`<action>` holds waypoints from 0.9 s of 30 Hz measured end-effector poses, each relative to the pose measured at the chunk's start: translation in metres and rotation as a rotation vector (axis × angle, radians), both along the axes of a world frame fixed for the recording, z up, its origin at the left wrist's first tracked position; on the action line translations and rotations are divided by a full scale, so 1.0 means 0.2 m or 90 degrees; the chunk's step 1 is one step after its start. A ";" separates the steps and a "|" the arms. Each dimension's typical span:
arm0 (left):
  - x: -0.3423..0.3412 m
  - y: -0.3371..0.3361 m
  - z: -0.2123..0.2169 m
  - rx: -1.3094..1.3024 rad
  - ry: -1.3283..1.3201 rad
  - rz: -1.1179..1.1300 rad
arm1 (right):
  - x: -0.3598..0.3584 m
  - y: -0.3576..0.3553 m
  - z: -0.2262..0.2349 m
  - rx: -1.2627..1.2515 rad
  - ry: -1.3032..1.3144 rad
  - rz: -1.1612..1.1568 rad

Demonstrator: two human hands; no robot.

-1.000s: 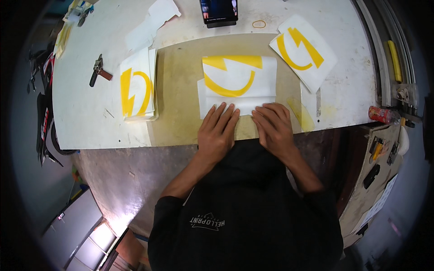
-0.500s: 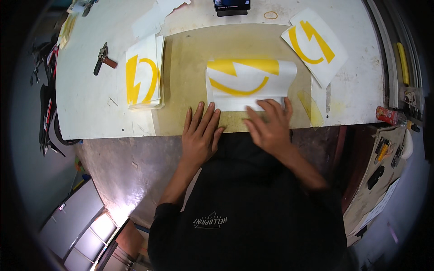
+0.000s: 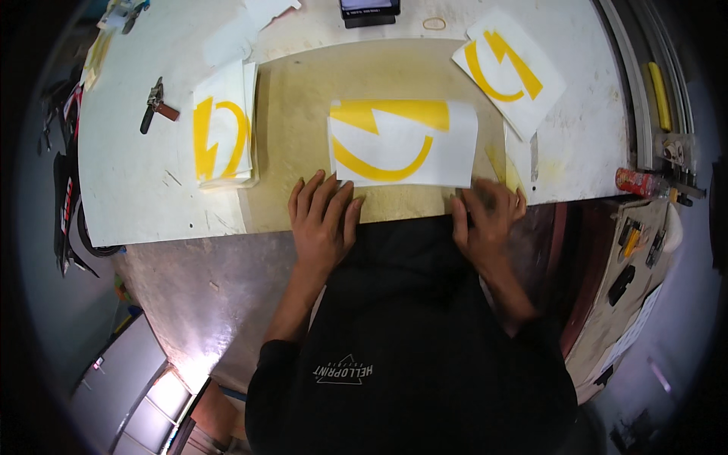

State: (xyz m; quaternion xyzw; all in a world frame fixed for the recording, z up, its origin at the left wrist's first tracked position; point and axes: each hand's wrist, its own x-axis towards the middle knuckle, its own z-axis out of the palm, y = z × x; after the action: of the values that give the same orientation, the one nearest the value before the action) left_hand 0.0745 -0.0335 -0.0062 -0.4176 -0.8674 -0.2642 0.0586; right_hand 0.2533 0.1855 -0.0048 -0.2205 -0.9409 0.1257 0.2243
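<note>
White tabletop [image 3: 136, 205] fills the upper view, with a tan cutting mat [image 3: 303, 98] laid across its middle and a black garment [image 3: 409, 250] spread over the near edge. On the mat lies the middle sheet [image 3: 402, 142], white with a yellow curved shape, just beyond both hands. The left hand [image 3: 322, 220] rests flat, fingers spread, fingertips touching the sheet's lower left corner; the right hand [image 3: 485, 216] is blurred, open and pressed on the garment just below the sheet's lower right corner, gripping nothing. Judging from this, the sheet could skew or crease if one hand drags it harder than the other, and the garment could bunch under the palms. Counted: three places with yellow-printed sheets, namely the middle one, a stack [image 3: 221, 136] at left, and a single tilted sheet [image 3: 509, 68] at upper right; one hand tool [image 3: 155, 105] with a reddish grip; one dark device [image 3: 368, 10] at the far edge.
</note>
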 end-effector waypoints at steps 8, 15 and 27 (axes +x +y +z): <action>-0.04 0.12 -0.01 0.097 -0.001 0.087 | -0.21 -0.21 0.02 -0.091 0.086 0.267; -0.05 0.12 -0.01 0.126 -0.053 0.106 | -0.32 -0.27 0.01 -0.132 -0.033 0.332; -0.04 0.12 -0.01 0.121 -0.054 0.115 | 0.02 0.14 0.07 -0.232 0.103 0.029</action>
State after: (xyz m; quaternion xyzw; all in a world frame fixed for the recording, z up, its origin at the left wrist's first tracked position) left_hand 0.0659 -0.0093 -0.0073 -0.3188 -0.8742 -0.3564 0.0850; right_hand 0.2563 0.2144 0.0102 -0.2250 -0.8863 0.3163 0.2527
